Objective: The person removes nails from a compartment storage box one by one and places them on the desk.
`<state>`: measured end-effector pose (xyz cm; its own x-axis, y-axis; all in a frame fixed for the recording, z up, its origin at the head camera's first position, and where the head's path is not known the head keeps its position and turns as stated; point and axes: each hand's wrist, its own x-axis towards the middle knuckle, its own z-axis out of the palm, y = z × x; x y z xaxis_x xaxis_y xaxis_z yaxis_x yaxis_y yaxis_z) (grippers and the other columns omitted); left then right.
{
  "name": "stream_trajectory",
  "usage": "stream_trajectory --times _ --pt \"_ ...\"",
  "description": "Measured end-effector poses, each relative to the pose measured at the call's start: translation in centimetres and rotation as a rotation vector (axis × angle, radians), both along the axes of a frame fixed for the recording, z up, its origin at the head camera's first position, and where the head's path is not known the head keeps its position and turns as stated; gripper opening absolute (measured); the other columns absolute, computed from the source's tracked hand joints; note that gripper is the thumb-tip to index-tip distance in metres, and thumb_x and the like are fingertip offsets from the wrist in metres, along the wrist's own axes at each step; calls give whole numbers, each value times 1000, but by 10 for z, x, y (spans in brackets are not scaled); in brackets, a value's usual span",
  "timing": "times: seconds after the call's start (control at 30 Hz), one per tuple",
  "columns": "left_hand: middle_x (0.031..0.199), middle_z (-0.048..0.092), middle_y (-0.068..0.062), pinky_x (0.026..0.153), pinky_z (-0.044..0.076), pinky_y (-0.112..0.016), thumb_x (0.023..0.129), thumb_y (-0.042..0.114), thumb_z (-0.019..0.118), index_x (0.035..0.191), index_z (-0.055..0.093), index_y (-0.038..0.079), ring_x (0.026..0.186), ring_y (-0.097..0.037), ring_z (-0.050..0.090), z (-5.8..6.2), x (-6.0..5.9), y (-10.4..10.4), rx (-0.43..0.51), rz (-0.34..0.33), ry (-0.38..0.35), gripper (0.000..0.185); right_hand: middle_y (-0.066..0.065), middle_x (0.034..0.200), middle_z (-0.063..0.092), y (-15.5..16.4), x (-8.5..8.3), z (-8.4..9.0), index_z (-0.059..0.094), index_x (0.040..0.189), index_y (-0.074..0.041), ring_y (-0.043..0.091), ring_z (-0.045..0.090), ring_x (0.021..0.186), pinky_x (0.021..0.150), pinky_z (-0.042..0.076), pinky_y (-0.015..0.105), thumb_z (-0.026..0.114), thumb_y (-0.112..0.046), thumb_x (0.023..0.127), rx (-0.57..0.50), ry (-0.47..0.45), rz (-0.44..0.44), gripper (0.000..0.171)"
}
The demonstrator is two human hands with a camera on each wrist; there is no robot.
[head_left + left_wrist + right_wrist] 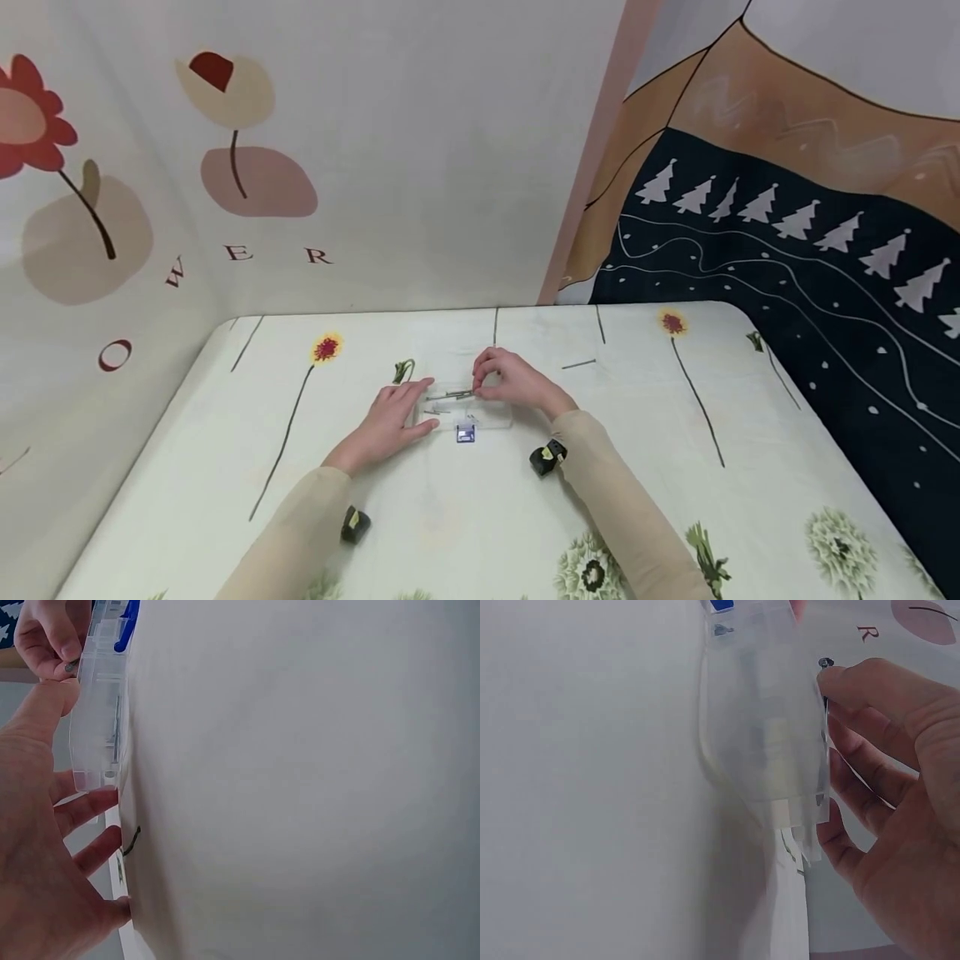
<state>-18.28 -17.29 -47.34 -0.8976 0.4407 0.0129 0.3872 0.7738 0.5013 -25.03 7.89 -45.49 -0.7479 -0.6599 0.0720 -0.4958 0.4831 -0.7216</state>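
Observation:
A small clear plastic box [480, 414] with a blue latch [466, 433] lies on the flowered tablecloth, with several thin metal nails inside. My left hand [393, 417] holds the box's left end, thumb on the near side and fingers on the far side. My right hand [510, 382] pinches a long nail [459, 394] over the box's far edge. In the left wrist view the box [97, 712] stands next to my left hand [45, 847], and the right hand [45, 637] pinches the nail head [70, 667]. The right wrist view shows the box [765, 727], my right hand [900, 787] and the nail head [825, 662].
One loose nail [578, 364] lies on the cloth to the right of my right hand. The table [750, 433] meets printed wall hangings at the back and both sides. Black wrist cameras [547, 457] sit on both sleeves.

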Motion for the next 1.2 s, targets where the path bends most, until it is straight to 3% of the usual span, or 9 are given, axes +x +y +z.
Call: stream_trajectory --times 0.23,0.43,0.77,1.2 --pt "141 45 -17 100 30 -54 93 36 64 147 36 4 121 -38 38 0 1 0 5 3 -2 69 -2 99 58 7 2 6 71 82 -8 19 53 102 94 40 39 72 -8 86 -12 -37 -35 4" --pt "142 44 -18 100 29 -54 93 36 63 147 35 4 122 -39 38 -1 0 1 7 -9 -6 69 -1 99 58 15 4 10 70 85 -5 18 53 100 96 39 42 71 -8 86 -28 -94 -59 3" --pt "141 45 -20 100 30 -55 93 35 64 147 35 2 121 -40 39 0 1 -1 2 -15 22 69 0 100 59 28 5 13 70 87 -5 19 53 100 92 42 41 70 -9 87 -32 -75 -72 4" --pt "142 44 -19 100 29 -54 93 35 64 147 35 3 122 -39 38 0 1 0 3 -8 4 69 -1 98 60 46 7 11 70 88 -8 20 53 99 89 42 44 71 -4 84 -73 -53 -140 6"
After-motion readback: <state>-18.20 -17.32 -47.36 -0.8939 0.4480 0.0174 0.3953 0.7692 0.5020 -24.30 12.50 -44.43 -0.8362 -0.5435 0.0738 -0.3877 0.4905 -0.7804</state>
